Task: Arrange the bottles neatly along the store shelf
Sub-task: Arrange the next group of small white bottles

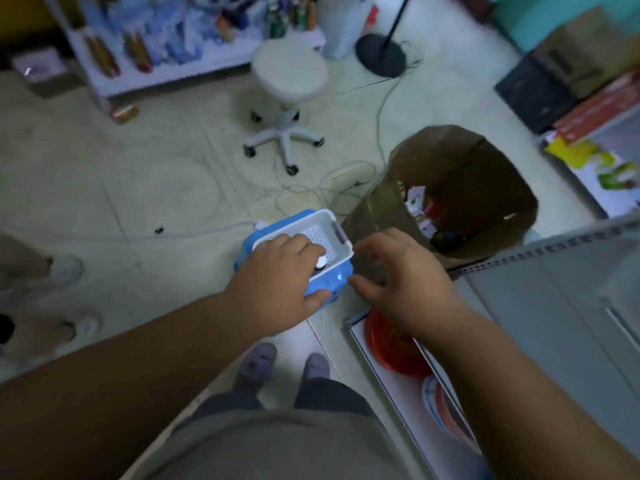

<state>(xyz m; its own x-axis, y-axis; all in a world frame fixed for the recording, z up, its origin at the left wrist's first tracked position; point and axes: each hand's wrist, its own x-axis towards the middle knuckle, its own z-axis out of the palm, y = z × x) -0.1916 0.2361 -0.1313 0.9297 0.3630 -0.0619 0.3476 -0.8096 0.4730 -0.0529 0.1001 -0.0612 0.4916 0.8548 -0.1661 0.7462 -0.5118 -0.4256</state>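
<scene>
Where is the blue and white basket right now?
In the head view the basket sits on the floor at centre frame, under the left hand, just left of the open cardboard box and nearer than the white stool.

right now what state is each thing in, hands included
left hand: reaching into the basket, fingers around a white-capped item
right hand: open, fingers spread, holding nothing
blue and white basket: on the floor, upright
cardboard box: flaps open, packets inside
white stool: upright, unoccupied

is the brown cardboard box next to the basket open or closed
Open: the cardboard box has no top closing it, and small packets show inside.
</scene>
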